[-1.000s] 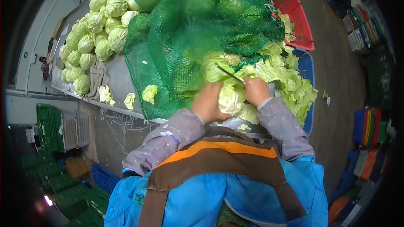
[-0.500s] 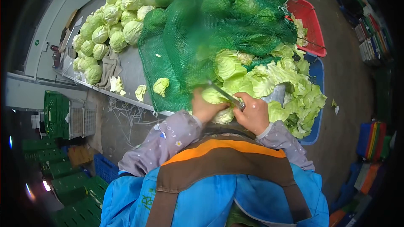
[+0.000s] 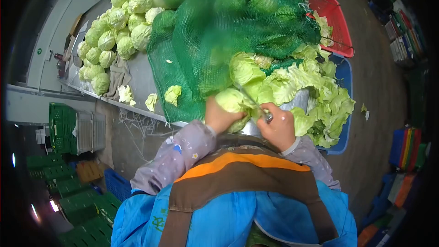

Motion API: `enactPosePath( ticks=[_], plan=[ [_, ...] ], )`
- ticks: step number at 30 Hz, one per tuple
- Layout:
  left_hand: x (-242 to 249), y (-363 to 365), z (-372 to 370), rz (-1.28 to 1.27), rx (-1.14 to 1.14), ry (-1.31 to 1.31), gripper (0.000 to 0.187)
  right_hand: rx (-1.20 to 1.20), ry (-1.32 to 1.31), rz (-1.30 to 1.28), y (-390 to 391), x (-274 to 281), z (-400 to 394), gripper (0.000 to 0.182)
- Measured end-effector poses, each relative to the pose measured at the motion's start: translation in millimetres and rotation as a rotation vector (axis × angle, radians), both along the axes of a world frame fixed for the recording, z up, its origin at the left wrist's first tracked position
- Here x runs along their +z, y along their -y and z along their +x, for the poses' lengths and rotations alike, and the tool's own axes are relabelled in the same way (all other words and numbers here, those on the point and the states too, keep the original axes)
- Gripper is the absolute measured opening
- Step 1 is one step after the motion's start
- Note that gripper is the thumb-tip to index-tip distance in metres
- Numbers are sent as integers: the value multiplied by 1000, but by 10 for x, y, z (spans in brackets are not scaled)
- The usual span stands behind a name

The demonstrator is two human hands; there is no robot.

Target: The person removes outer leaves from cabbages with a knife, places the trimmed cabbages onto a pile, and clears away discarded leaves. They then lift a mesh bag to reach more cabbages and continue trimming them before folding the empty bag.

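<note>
Cabbage [image 3: 232, 103] sits at table edge [image 3: 137, 82], gripped by left hand [image 3: 218, 115], fingers curled round its near side. Right hand [image 3: 277, 128] is closed on knife [image 3: 252, 103], blade laid across the head, very near the left fingers. Risk: blade slips off waxy leaf into those fingers. Green net sack [image 3: 219, 32] just behind, loose trimmed leaves [image 3: 320, 100] heaped right, over blue crate [image 3: 344, 75].
</note>
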State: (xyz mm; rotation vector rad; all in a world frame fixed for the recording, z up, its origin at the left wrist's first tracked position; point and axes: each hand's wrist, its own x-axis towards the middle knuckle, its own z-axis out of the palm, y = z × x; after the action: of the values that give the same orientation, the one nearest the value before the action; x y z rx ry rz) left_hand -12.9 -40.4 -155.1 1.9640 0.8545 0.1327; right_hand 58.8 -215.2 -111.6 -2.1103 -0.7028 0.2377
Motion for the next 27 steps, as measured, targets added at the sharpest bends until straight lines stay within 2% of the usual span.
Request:
enactPosePath(
  ticks=[1,3,5,8,11,12,13,15,17,18,19,20,21,23,24,25,27],
  plan=[
    [33,27,-49,74,23,12,75,-9,10,9,45,-5,78,26],
    [-116,-42,-187,71,-125,264,81,-195,-117,-33,167,-20,251,24],
    [110,-59,-247,176,-185,231,88,-230,-113,-47,302,-156,348,28],
    [386,-115,-329,346,-288,379,94,-447,-208,-48,451,-318,508,32],
    [644,-194,-375,407,-360,458,96,-403,-57,-93,556,-510,654,35],
    [668,-216,-393,379,-370,521,98,-337,-50,-254,520,-258,656,47],
    [696,-243,-415,385,-380,529,98,-347,-45,-245,460,-12,646,47],
    [778,-314,-442,372,-459,579,104,-230,-101,44,291,392,604,61],
    [896,-361,-382,434,-549,637,106,111,27,413,112,596,596,67],
    [922,-374,-355,452,-623,653,106,106,35,417,0,768,518,67],
    [956,-382,-324,472,-695,671,105,238,129,406,-126,969,427,59],
    [1081,-335,-285,343,-719,676,98,370,223,392,-186,1075,386,51],
    [1138,-333,-279,347,-724,682,98,366,231,394,-206,1056,415,51],
    [1206,-359,-284,403,-813,643,97,546,54,503,-294,953,526,28],
    [1199,-393,-290,422,-852,656,97,431,29,574,-297,934,587,16],
    [1211,-393,-303,437,-866,682,95,285,67,594,-271,924,661,17],
    [1241,-417,-326,418,-871,696,97,-14,-371,699,-192,905,733,19]
  ],
)
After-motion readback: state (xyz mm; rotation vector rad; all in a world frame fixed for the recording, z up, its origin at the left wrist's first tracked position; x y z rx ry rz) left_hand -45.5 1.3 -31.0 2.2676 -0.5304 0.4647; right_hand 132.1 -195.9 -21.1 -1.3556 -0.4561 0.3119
